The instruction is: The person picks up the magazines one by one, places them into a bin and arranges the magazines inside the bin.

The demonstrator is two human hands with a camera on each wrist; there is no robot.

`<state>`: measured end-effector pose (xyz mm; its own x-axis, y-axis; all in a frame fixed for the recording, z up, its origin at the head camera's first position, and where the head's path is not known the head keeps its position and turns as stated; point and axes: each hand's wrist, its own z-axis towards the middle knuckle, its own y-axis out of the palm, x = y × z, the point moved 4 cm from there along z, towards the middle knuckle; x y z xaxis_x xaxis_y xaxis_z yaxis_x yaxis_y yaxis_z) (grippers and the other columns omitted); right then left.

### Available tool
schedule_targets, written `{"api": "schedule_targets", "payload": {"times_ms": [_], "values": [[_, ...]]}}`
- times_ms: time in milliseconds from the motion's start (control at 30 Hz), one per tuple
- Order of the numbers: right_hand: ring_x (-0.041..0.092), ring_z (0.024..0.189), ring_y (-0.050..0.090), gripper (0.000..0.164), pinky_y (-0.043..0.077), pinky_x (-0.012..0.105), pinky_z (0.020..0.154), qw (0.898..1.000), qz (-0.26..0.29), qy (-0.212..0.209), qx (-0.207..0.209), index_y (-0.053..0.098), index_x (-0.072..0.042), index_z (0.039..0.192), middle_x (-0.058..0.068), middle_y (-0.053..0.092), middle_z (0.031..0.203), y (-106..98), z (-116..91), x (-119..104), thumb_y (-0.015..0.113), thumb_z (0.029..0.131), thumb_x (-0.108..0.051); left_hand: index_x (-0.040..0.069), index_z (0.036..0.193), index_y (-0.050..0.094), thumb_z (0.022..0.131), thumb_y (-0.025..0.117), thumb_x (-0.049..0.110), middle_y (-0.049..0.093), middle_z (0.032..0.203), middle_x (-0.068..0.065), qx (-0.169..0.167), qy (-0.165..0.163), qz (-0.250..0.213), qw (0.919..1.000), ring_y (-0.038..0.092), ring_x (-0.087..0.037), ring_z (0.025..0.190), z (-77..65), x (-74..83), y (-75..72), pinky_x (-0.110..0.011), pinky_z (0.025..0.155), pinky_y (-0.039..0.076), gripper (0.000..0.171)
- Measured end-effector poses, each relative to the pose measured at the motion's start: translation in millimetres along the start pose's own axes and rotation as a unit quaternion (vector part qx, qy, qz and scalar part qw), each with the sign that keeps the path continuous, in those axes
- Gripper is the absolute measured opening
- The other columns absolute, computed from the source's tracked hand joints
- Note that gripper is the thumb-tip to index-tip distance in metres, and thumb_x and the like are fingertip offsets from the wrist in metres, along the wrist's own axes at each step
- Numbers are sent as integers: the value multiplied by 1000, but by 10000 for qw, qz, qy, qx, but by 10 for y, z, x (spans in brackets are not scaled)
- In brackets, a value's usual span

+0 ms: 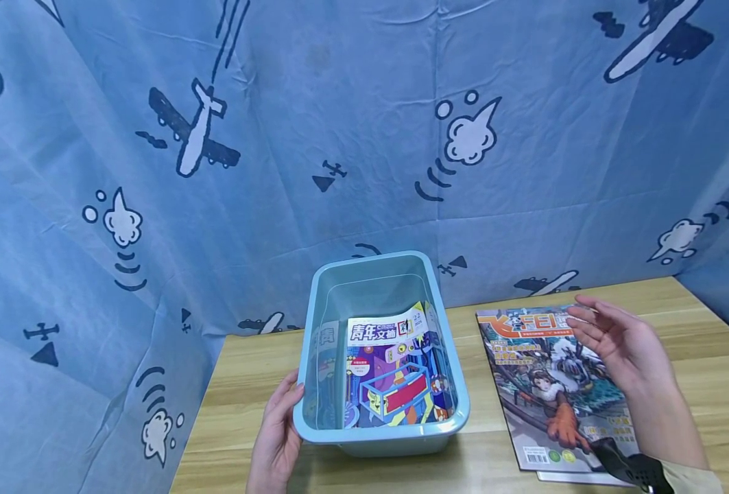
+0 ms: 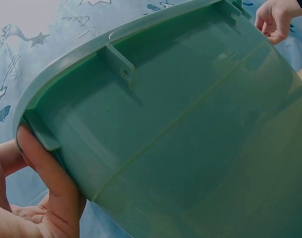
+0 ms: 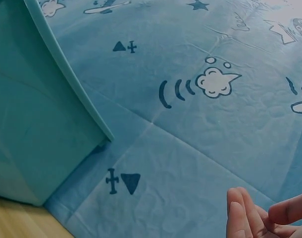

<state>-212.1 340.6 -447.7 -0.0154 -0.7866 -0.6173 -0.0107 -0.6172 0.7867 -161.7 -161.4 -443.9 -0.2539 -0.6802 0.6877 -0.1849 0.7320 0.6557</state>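
Observation:
A light blue-green plastic bin (image 1: 385, 433) stands left of the table's middle with a colourful magazine (image 1: 395, 384) lying inside it. My left hand (image 1: 280, 429) grips the bin at its front left corner; in the left wrist view, the fingers (image 2: 54, 171) curl up under the rim. My right hand (image 1: 629, 346) holds nothing and is above the right side of another magazine (image 1: 555, 391), its fingers loosely bent. Part of that cover is hidden behind the hand and wrist. A white edge (image 1: 577, 477) sticks out beneath this magazine.
The light wooden table (image 1: 241, 391) carries the bin and magazines. Behind and along the sides hangs a blue cloth (image 1: 339, 137) printed with planes and clouds, close to the bin's far end. A dark strap (image 1: 632, 470) goes round my right wrist.

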Motion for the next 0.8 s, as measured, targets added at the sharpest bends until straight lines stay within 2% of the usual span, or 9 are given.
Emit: {"api": "schedule_targets", "payload": {"times_ms": [800], "values": [[28,81,77,40,68,36,74,9989,-55,106,458,79,-4,103,16,77,95,-131,20,15,41,113,-11,5,130,57,105,52,-1,66,129,-16,-153,13,-23,9999,70,-24,113,8,-5,-4,-38,106,52,26]]}}
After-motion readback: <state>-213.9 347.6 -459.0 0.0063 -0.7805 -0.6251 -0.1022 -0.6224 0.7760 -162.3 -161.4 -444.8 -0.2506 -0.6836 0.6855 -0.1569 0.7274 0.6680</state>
